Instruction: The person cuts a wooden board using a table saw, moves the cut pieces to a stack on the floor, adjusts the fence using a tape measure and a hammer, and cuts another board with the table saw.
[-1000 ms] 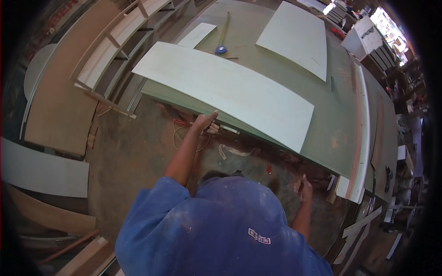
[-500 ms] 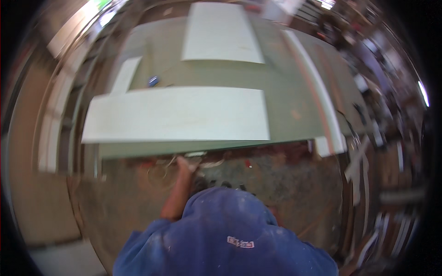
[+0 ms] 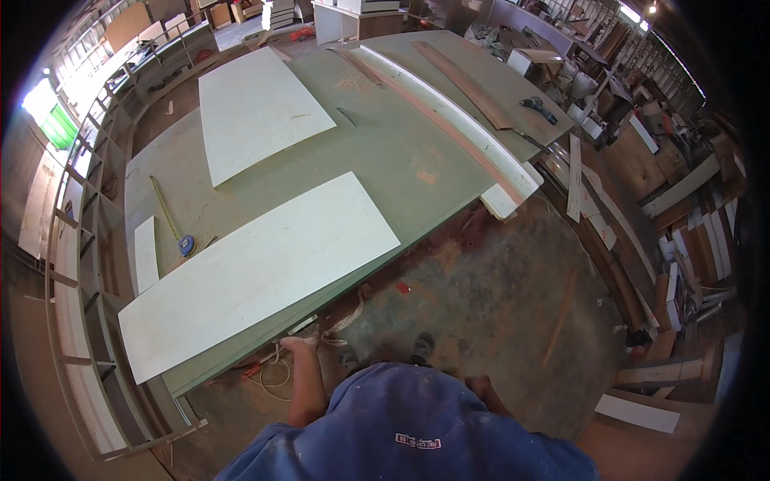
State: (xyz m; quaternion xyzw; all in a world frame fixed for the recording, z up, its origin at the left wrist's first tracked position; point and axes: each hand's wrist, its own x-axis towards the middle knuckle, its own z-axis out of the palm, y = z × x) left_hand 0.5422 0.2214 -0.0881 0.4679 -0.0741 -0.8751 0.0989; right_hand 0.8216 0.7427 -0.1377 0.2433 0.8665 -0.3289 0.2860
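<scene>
My left hand (image 3: 301,343) is at the near edge of the big greenish sheet-topped table (image 3: 449,180), beside a small pale flat piece (image 3: 303,325) that sticks out under the edge. Its fingers are small and partly hidden, so whether they grip the piece cannot be made out. A light cord (image 3: 275,377) loops by this hand. Of my right arm (image 3: 487,394) only a part shows beside my blue top; the fingers are hidden. A long white panel (image 3: 265,272) lies along the table's near edge, slightly overhanging its left end.
Another white panel (image 3: 261,112) lies farther back. A blue tape measure (image 3: 186,244) with its blade out rests near a small white strip (image 3: 146,255). Long white-edged boards (image 3: 457,120) and a drill (image 3: 539,110) are at the right. Slatted frames (image 3: 80,321) stand left; wood offcuts (image 3: 694,276) stack right.
My view has swung, so the table and panels now appear slanted and the drill shows clearly. My left hand remains by the table's near edge.
</scene>
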